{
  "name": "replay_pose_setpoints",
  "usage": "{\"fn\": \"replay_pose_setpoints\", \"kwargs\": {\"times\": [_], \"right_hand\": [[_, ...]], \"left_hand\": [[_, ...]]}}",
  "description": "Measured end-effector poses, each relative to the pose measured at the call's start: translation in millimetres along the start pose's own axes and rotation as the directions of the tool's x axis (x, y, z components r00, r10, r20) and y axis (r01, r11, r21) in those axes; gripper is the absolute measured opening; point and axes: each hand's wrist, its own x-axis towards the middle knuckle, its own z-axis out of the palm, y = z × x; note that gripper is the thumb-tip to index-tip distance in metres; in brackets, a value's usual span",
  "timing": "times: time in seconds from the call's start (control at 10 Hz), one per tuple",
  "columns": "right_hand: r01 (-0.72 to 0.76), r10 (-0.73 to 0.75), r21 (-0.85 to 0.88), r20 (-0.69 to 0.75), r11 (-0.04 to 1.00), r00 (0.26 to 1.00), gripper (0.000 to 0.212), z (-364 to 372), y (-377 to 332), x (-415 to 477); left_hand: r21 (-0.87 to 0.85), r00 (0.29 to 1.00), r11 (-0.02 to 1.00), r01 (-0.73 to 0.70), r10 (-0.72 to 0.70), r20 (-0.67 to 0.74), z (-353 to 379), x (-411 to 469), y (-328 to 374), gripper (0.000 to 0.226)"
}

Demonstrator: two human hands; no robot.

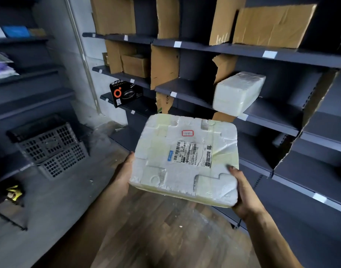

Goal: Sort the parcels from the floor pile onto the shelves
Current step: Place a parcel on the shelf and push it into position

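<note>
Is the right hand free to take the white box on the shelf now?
Probably not: the right hand and left hand both hold the labelled box. Nothing else seems to block the shelf box.

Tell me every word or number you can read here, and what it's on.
Shipping label on the foam parcel: barcodes and small print, too blurred to read; large digits perhaps "661".
Red-framed sticker: handwritten mark, unreadable.
Black box: orange ring logo, Chinese characters, blurred; perhaps "26CM".
White shelf tags: no text visible.
</note>
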Motion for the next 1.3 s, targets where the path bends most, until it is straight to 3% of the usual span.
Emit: {"fn": "replay_pose_setpoints", "kwargs": {"times": [0.2,0.3,0.4,0.5,0.6,0.8,0.9,1.0,1.1,1.3], "right_hand": [[-0.047,0.047,0.058,0.004,0.997,0.999,0.054,18.5,-7.9,73.0],[-0.069,0.057,0.125,0.099,0.990,0.993,0.047,32.2,-12.7,119.2],[-0.065,0.060,0.059,0.080,0.996,0.995,0.046,50.5,-16.0,140.2],[-0.087,0.082,0.038,0.108,0.996,0.991,0.045,63.4,-10.9,169.9],[-0.090,0.090,0.001,0.078,0.996,0.993,0.045,78.5,-1.6,195.6],[-0.045,0.044,-0.030,-0.027,0.999,0.999,0.060,111.9,22.6,256.8],[-0.029,0.026,-0.015,-0.131,0.999,0.991,0.065,132.7,40.1,276.2],[-0.012,0.004,-0.034,-0.212,0.999,0.977,0.052,160.3,54.5,285.6],[0.021,-0.040,-0.071,-0.274,0.997,0.961,0.039,188.8,64.6,287.6],[0.070,-0.091,-0.066,-0.404,0.995,0.910,0.046,209.3,79.0,295.2]], "left_hand": [[0.009,0.998,0.999,-0.037,0.037,-0.041,1.0,51.5,46.1,0.055],[0.014,0.995,0.996,-0.083,0.084,-0.057,-6.2,114.8,49.3,0.062],[-0.001,0.990,0.991,-0.133,0.133,-0.053,-23.9,201.5,15.2,0.091],[-0.025,0.999,0.999,-0.038,0.036,-0.041,-15.5,175.7,41.4,0.097],[-0.030,0.999,0.998,0.051,-0.051,-0.013,-20.4,206.4,34.6,0.105],[0.031,0.995,0.998,0.051,-0.053,0.086,-23.8,256.9,71.9,0.044],[0.047,0.986,0.994,0.097,-0.103,0.133,-34.0,315.7,69.2,0.063],[0.059,0.980,0.991,0.118,-0.126,0.154,-43.6,398.6,35.0,0.076],[0.120,0.958,0.975,0.188,-0.209,0.198,-45.6,415.6,41.4,0.069],[0.117,0.945,0.975,0.188,-0.212,0.249,-35.9,424.9,68.2,0.075]]}}
